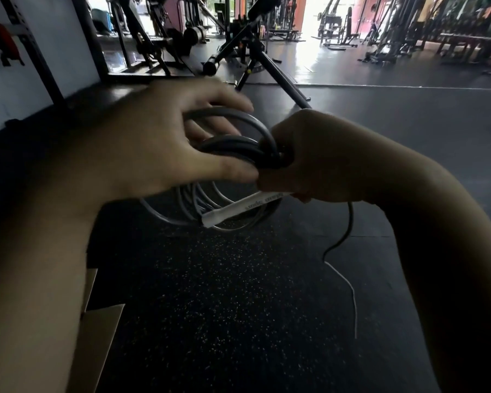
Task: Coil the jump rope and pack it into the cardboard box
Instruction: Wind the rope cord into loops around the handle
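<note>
The jump rope [238, 143] is a grey cord wound into several loops, held up between both hands above the dark floor. My left hand [159, 143] grips the left side of the coil, with its fingers through the loops. My right hand [318, 157] is closed around the right side of the coil and around a white handle [238, 208] that sticks out down and to the left. A loose tail of rope [349, 282] hangs from my right hand and trails across the floor. The cardboard box [99, 336] shows only as flaps at the lower left, partly behind my left forearm.
The black speckled rubber floor [224, 307] lies under the hands. A black tripod-like machine frame [255, 66] stands just beyond them. Gym machines and racks fill the background, and a white wall [68, 38] with a black upright is at the left.
</note>
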`<state>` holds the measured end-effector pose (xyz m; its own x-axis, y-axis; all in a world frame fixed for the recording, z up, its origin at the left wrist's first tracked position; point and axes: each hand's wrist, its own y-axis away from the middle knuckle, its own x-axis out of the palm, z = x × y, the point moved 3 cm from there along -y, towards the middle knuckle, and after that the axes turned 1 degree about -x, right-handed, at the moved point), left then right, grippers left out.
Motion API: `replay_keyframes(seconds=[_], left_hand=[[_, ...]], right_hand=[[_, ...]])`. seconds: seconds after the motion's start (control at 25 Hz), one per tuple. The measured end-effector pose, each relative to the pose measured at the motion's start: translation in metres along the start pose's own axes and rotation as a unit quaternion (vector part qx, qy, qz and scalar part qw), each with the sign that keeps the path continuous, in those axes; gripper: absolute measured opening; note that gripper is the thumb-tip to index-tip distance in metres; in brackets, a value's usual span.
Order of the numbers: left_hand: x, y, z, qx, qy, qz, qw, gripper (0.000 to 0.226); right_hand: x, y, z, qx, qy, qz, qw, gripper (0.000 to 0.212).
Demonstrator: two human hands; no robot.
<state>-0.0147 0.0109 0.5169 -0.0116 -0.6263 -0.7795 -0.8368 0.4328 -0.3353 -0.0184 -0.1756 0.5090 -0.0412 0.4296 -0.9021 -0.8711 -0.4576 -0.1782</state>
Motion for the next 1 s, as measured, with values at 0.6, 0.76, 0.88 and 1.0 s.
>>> replay_keyframes(seconds=[0.6, 0.76, 0.88, 1.0], left_hand=[[0.034, -0.001, -0.010, -0.058, -0.059, 0.097, 0.992, 0.082], [0.045, -0.008, -0.005, -0.061, -0.066, 0.095, 0.991, 0.062], [0.042, -0.009, -0.001, -0.081, -0.082, 0.093, 0.989, 0.053], [0.040, -0.010, 0.005, -0.084, -0.061, 0.099, 0.990, 0.043]], right_hand=[[0.005, -0.007, -0.003, 0.008, 0.062, 0.001, 0.998, 0.022], [0.005, -0.006, -0.012, 0.026, 0.022, -0.010, 0.999, 0.025], [0.010, -0.010, -0.015, 0.028, 0.005, -0.015, 0.999, 0.027], [0.008, -0.011, -0.016, 0.037, -0.035, -0.027, 0.998, 0.052]])
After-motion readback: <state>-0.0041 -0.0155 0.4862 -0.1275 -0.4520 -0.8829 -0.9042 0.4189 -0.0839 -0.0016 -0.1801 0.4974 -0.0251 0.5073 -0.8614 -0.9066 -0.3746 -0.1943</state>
